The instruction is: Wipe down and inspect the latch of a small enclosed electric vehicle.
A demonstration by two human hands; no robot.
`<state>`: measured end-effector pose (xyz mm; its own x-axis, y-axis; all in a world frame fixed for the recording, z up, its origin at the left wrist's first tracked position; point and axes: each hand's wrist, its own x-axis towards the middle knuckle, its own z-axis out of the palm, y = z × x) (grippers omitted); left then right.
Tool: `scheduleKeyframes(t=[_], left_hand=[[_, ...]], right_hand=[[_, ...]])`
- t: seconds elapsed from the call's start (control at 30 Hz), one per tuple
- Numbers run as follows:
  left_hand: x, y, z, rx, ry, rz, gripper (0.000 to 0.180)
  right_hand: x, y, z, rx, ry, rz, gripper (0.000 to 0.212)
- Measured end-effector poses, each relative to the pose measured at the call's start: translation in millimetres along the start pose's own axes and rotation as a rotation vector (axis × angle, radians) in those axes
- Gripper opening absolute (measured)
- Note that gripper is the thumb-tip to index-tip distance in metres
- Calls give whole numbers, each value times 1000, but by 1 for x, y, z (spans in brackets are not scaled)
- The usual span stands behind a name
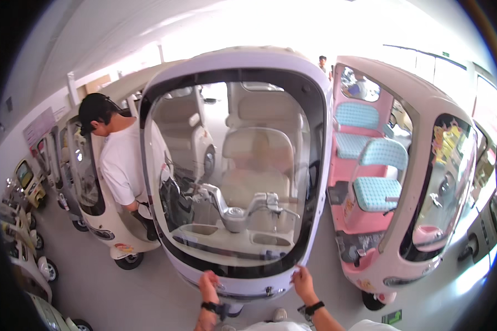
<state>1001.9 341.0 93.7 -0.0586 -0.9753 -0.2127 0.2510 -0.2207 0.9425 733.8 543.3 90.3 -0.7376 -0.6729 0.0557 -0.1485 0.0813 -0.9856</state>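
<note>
Directly in front of me stands a small lavender enclosed three-wheeler (243, 284), its nose toward me. Its large curved windshield (248, 271) has a black border. Behind the glass show a handlebar (236, 217) and a beige driver's seat (258, 146). My left hand (209, 286) is at the lower left of the windshield border, its fingers curled in. At the lower right, my right hand (302, 284) has its fingers bent together against the border. Whatever the fingers hold, if anything, is too small or transparent to make out. Both wrists carry dark bands.
To the left, a person (121, 154) in a white shirt and black cap bends beside a cream three-wheeler (124, 251). On the right stands a pink and white three-wheeler (364, 284) with blue checked seats (375, 193). Several more vehicles line the far left.
</note>
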Motion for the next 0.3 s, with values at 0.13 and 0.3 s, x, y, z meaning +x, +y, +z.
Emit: scheduleKeyframes(t=[0.13,0.3], left_hand=[[59,91,14,-13,-108,320,28],[122,162,39,179,-313,803,24]], right_hand=[[20,-96,15,35,193,-228,31],[36,-170,44,-184,246,-238,40]])
